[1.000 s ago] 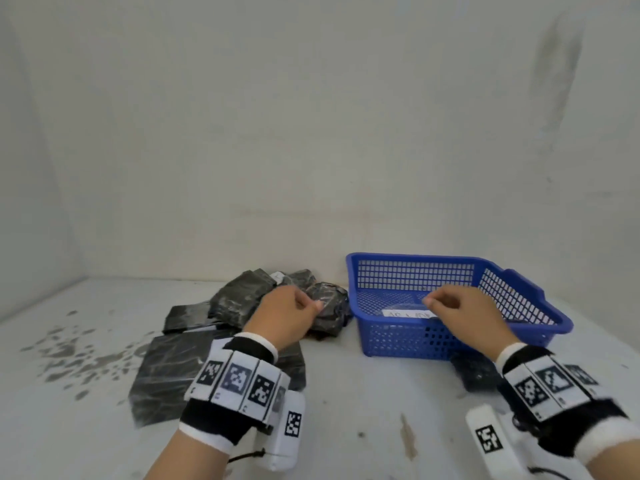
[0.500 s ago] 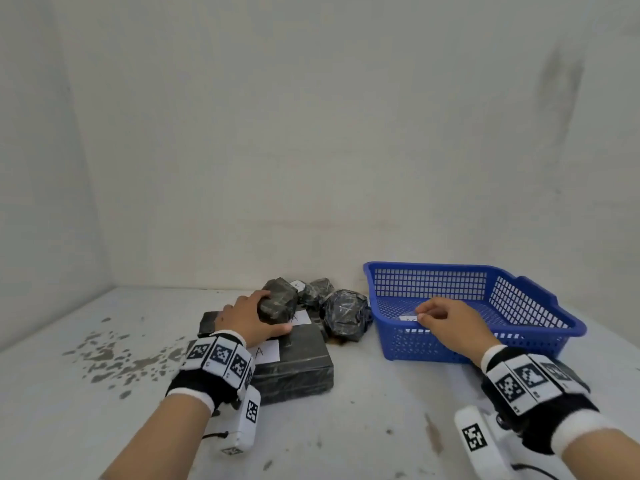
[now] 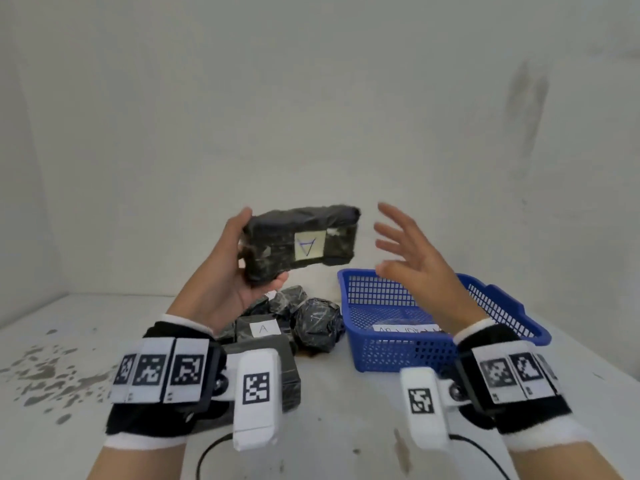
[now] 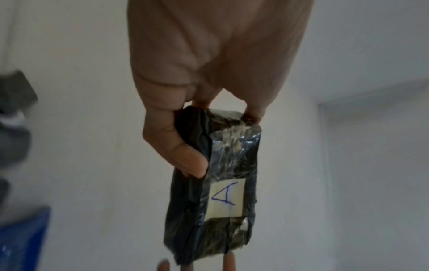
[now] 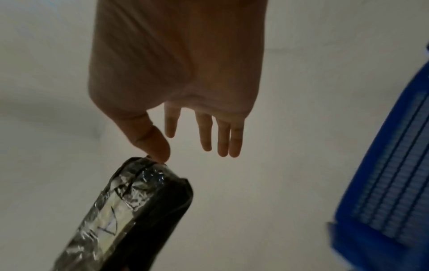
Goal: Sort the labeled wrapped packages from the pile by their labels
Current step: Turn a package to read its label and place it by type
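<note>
My left hand [image 3: 225, 271] grips one black wrapped package [image 3: 301, 242], labelled A, by its end, raised above the pile [image 3: 287, 320] and left of the one blue basket [image 3: 433, 327]. My right hand [image 3: 415, 258] hovers over the basket, fingers spread, holding nothing.

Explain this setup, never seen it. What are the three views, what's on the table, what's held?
No robot: a person wearing wristbands with cameras. The wide picture comes from a head camera; the other two look along each wrist. The left hand grips a black wrapped package with a label reading A, raised above the pile. The right hand is beside it, fingers spread, holding nothing. On the white table lie more black packages, one also labeled A, and a blue basket.
</note>
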